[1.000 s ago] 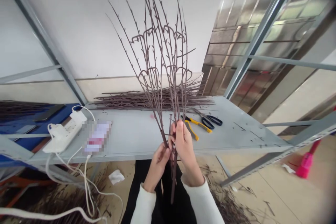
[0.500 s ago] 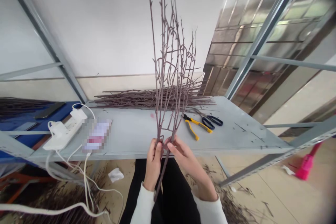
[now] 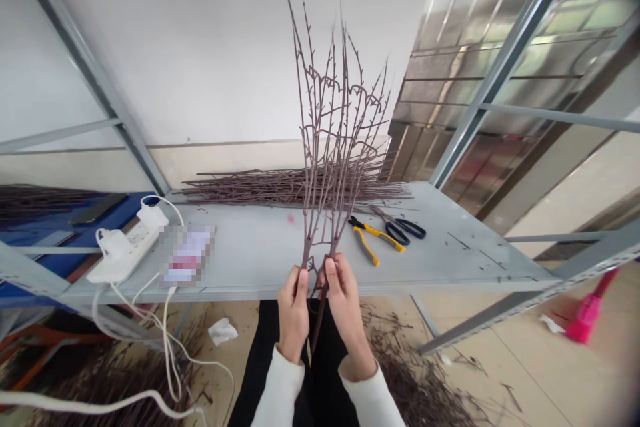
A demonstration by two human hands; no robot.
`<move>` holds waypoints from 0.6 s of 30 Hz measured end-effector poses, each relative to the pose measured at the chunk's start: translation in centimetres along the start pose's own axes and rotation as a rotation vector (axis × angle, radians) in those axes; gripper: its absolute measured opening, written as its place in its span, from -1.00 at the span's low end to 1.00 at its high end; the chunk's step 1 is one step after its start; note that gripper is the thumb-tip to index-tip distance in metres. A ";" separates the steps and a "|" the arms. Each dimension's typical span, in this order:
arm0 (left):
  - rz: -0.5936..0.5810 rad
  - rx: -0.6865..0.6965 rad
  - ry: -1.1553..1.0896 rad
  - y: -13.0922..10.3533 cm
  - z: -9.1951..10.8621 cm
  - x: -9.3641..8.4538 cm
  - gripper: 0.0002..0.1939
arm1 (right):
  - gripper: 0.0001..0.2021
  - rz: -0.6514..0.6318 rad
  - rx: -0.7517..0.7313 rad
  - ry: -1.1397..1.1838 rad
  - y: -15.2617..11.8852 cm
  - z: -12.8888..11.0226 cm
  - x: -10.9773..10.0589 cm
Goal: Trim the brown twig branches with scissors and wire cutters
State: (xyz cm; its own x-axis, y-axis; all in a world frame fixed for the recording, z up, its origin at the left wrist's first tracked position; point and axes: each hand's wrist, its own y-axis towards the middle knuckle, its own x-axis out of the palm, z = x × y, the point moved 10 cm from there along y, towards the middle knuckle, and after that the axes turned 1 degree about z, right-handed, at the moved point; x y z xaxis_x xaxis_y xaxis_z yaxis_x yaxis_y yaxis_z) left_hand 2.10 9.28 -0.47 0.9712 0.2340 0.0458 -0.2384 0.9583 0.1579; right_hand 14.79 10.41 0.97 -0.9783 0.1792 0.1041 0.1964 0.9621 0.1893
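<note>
Upright in front of me stands a brown, many-forked branch (image 3: 344, 197), its thin twigs fanning out above two lower stems. My left hand (image 3: 294, 307) pinches the left stem between thumb and fingers. The right stem is gripped by my right hand (image 3: 342, 293), and its thick lower end sticks out below, over my lap. Short thin pieces link the two stems just above my hands. Behind the branch, a pile of similar brown twigs (image 3: 240, 188) lies along the back of the grey shelf (image 3: 240, 247).
Yellow-handled pliers (image 3: 377, 238) and dark-handled scissors (image 3: 404, 230) lie right of the branch. To the left are a blurred phone (image 3: 187, 255) and a white power strip (image 3: 125, 253) with cables. Grey metal posts (image 3: 515, 67) frame the shelf. Twig scraps (image 3: 415, 373) litter the floor.
The branch has come down and its twigs now lean slightly right, spread wider. My right hand has turned more upright and closed around the right stem; my left hand stays nearly in place.
</note>
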 end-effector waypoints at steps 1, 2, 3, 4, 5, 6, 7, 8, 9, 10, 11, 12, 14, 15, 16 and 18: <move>0.004 0.007 0.018 -0.1 0.2 -0.1 -0.62 | -0.67 0.034 -0.012 -0.017 0.0 0.0 -0.1; 0.007 0.009 0.028 -0.2 0.3 -0.1 -0.62 | -0.68 0.064 -0.024 -0.033 0.0 0.1 -0.1; 0.009 0.007 0.028 -0.3 0.4 -0.1 -0.61 | -0.68 0.092 -0.037 -0.053 -0.1 0.2 -0.1; 0.011 -0.001 0.018 -0.5 0.4 -0.1 -0.61 | -0.69 0.119 -0.052 -0.081 -0.1 0.2 -0.2; 0.012 -0.012 -0.002 -0.7 0.3 0.0 -0.60 | -0.69 0.147 -0.070 -0.120 -0.2 0.1 -0.4; 0.013 -0.024 -0.030 -0.9 0.1 0.2 -0.59 | -0.70 0.179 -0.091 -0.174 -0.2 0.0 -0.6; 0.015 -0.037 -0.059 -1.2 0.0 0.3 -0.59 | -0.70 0.211 -0.113 -0.235 -0.3 -0.3 -0.9; 0.017 -0.049 -0.086 -1.4 -0.2 0.5 -0.58 | -0.71 0.242 -0.132 -0.292 -0.3 -0.5 -1.2; 0.019 -0.063 -0.111 -1.6 -0.4 0.7 -0.57 | -0.72 0.264 -0.145 -0.337 -0.3 -0.8 -1.4; 0.018 -0.077 -0.133 -1.8 -0.5 0.9 -0.56 | -0.72 0.278 -0.152 -0.367 -0.2 -1.0 -1.6; 0.015 -0.093 -0.154 -2.0 -0.6 1.2 -0.55 | -0.73 0.282 -0.155 -0.383 -0.2 -1.2 -1.8; 0.011 -0.109 -0.173 -2.1 -0.7 1.4 -0.55 | -0.73 0.281 -0.156 -0.388 -0.1 -1.3 -1.9; 0.002 -0.133 -0.208 -2.4 -0.6 1.8 -0.54 | -0.73 0.276 -0.160 -0.391 0.1 -1.6 -2.0; 0.001 -0.141 -0.221 -2.5 -0.5 1.9 -0.53 | -0.73 0.271 -0.163 -0.392 0.2 -1.7 -2.0; 0.004 -0.147 -0.230 -2.6 -0.4 2.0 -0.53 | -0.72 0.264 -0.165 -0.390 0.3 -1.7 -2.0; 0.016 -0.152 -0.233 -2.7 -0.2 1.9 -0.50 | -0.70 0.245 -0.166 -0.375 0.4 -1.7 -1.8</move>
State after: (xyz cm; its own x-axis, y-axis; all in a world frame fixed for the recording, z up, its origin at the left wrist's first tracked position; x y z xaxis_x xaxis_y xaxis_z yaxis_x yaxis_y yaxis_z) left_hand 4.57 7.18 -0.96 0.9355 0.2217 0.2751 -0.2324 0.9726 0.0064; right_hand 16.78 10.09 2.51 -0.8522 0.4882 -0.1882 0.4025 0.8416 0.3602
